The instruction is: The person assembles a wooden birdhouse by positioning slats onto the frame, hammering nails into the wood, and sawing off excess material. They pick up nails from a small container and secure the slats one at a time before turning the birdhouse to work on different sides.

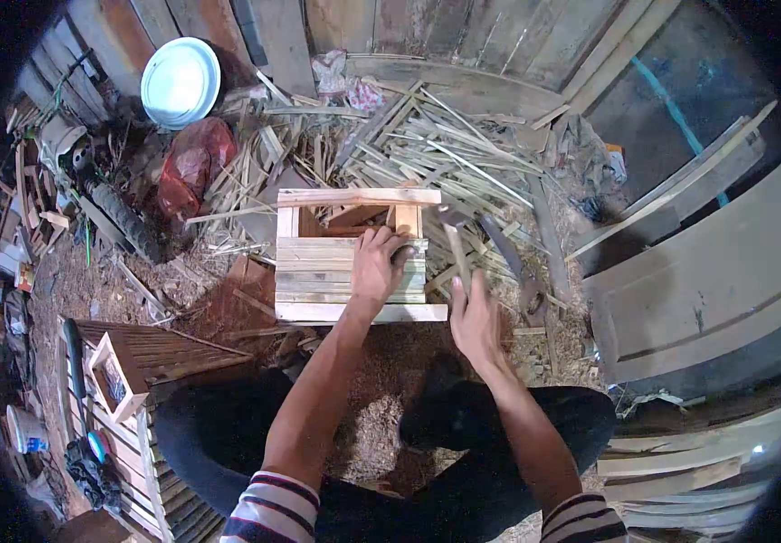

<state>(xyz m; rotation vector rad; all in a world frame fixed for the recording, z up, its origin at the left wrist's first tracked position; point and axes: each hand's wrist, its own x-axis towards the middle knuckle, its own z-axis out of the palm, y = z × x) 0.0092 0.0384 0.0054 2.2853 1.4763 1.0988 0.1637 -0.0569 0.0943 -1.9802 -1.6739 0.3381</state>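
Note:
A small wooden slat crate (318,271) lies on the sawdust-covered ground in front of me. My left hand (378,264) rests on its slatted top near the far right corner, fingers curled over a small dark object I cannot identify. My right hand (476,317) is just right of the crate and grips a tool handle (455,252) that points up and away, its dark head near the crate's far right corner. Two crossed wooden pieces show inside the crate's open far end.
A heap of bamboo strips (436,149) lies beyond the crate. A pale blue bowl (180,81) and a red bag (193,163) sit at upper left. A finished slatted piece (151,362) lies at lower left. Wooden planks (698,271) lean at right.

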